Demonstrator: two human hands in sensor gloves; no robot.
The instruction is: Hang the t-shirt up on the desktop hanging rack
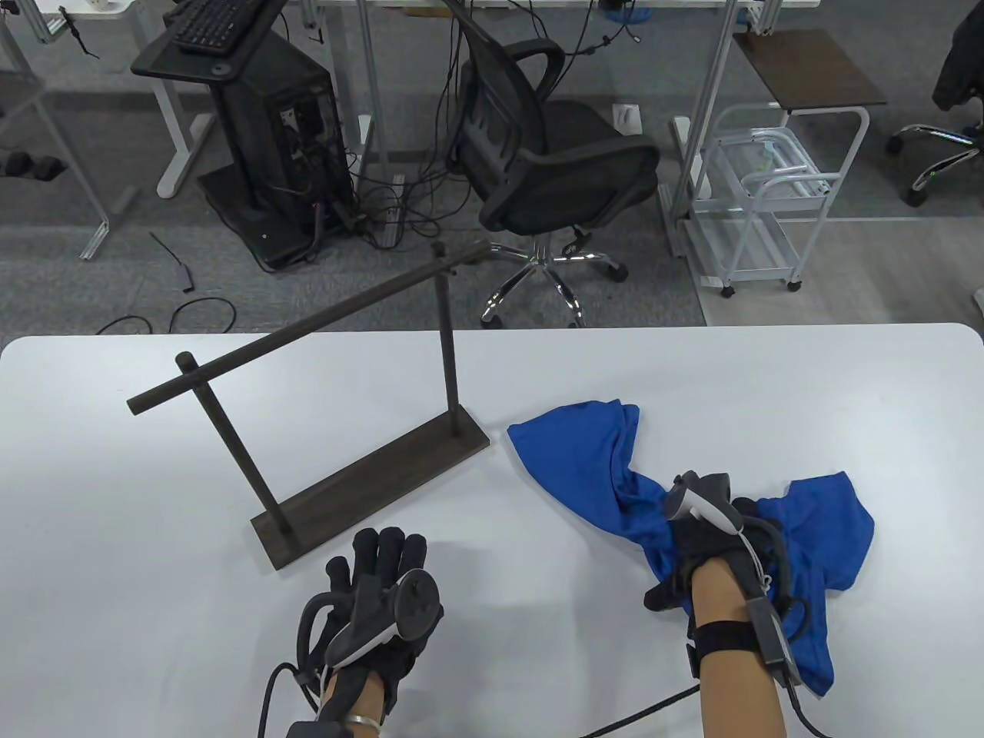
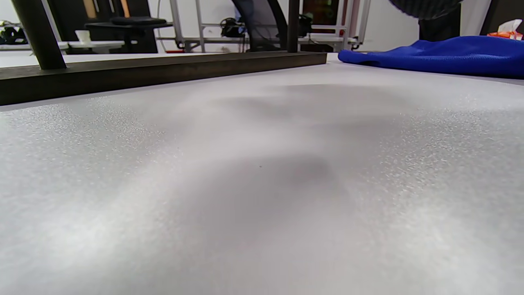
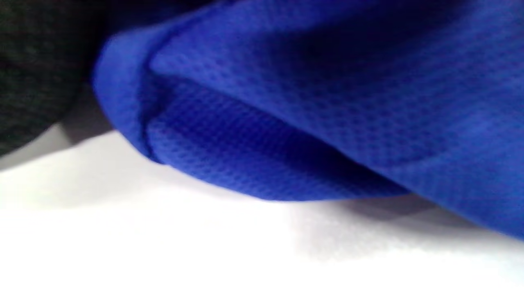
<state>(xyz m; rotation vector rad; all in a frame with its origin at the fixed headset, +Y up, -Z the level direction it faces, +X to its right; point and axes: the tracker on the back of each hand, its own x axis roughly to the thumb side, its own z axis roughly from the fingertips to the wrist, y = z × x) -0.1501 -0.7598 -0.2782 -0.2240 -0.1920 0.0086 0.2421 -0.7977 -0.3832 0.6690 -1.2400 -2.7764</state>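
A blue t-shirt lies crumpled on the right side of the white table. My right hand rests on its middle and grips a bunch of the cloth; the fabric is gathered at the hand. The right wrist view shows the blue fabric close up, just above the table. The dark wooden hanging rack stands left of centre, its bar bare. My left hand lies flat and empty on the table, fingers spread, just in front of the rack's base. The left wrist view shows the base and the shirt.
Beyond the table's far edge, on the floor, stand an office chair, a computer tower and a white cart. Glove cables run off the table's front edge at both wrists.
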